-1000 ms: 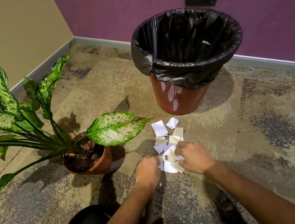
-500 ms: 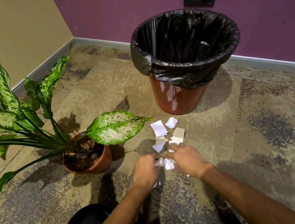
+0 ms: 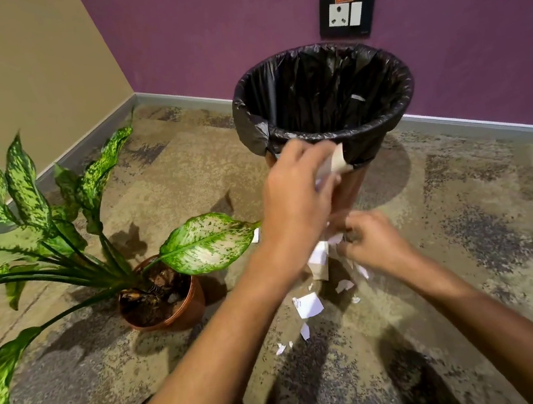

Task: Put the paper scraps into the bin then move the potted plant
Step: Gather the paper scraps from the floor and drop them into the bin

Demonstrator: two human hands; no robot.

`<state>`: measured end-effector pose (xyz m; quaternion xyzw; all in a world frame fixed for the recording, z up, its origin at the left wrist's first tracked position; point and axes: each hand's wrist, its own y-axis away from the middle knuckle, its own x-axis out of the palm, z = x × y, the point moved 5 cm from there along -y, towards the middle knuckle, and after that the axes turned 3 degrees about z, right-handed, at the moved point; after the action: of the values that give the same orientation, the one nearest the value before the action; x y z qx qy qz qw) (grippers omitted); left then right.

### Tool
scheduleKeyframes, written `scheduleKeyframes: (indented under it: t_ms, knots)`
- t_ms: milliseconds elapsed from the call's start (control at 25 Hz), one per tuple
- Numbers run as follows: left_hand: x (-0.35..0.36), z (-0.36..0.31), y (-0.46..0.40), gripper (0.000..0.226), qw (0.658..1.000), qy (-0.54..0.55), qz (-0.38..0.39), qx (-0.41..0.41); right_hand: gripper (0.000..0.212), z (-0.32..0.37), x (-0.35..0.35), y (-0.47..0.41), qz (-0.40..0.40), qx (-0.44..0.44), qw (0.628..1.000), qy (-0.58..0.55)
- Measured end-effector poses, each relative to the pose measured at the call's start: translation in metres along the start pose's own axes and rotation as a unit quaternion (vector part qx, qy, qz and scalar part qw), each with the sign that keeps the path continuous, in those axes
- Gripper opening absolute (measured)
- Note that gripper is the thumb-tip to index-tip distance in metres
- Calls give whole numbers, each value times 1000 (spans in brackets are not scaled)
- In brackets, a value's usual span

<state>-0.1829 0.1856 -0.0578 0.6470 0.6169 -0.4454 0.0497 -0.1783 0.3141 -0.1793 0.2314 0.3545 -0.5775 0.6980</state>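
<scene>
Left hand (image 3: 294,191) risen to black-lined bin (image 3: 326,125), gripping crumpled paper scraps (image 3: 333,165); right hand (image 3: 370,242) pinching scraps.

Warm, fairly dim indoor light falls from above, casting soft shadows on the carpet (image 3: 464,208) toward 12 o'clock behind the bin (image 3: 323,104) and plant (image 3: 153,286). Both hands are motion-blurred, and wide-angle distortion bends the edges.

Bin (image 3: 327,131) ahead of me near the back wall, potted plant (image 3: 162,298) on the floor to my left — paper scraps (image 3: 308,305) between them, nearer me.
</scene>
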Motion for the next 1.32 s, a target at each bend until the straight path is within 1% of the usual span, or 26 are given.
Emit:
scheduleKeyframes:
  t_ms: [80,160,240,360,480,600,680,720,800,880,960,1040,1080,1160,1240,1320]
  knots:
    - [-10,-8,-37,31,999,4,-38,-1,19,23,-38,-9,-54,-41,997,-29]
    - [-13,-6,-69,28,998,-8,-52,-22,23,45,-72,-15,-95,-71,991,-67]
    - [-15,1,-92,28,997,-14,-51,-50,26,55,-97,-20,-116,-73,986,-93]
    - [-21,8,-107,35,996,-12,-61,-63,26,60,-120,-28,-142,-70,982,-105]
    - [-29,6,-93,31,993,-3,-103,-50,25,61,-140,-41,-180,-63,976,-102]
    - [-35,-4,-56,25,989,44,-141,2,24,64,-156,-61,-216,-57,971,-86]
    - [-30,-10,-22,22,987,60,-144,40,24,66,-162,-79,-227,-37,971,-61]
    - [-24,-11,-2,22,987,64,-134,56,25,65,-162,-88,-225,-24,973,-41]
    - [-5,-7,41,21,993,58,-81,65,25,65,-161,-103,-208,-10,978,31]
    - [20,1,84,21,996,29,12,79,24,63,-153,-117,-161,-37,979,124]
    - [46,8,119,22,984,-25,123,128,27,58,-142,-127,-90,-52,975,197]
    - [64,20,141,27,961,-99,200,163,39,52,-135,-131,-41,-47,972,228]
    - [70,27,147,29,954,-123,232,147,43,48,-134,-132,-34,-45,972,227]
    - [80,49,153,37,941,-136,305,49,44,46,-136,-127,-61,-55,977,197]
    - [88,79,161,57,913,-164,369,-63,37,51,-140,-113,-129,-94,974,158]
    - [91,104,168,77,883,-205,396,-145,26,63,-136,-87,-210,-168,954,135]
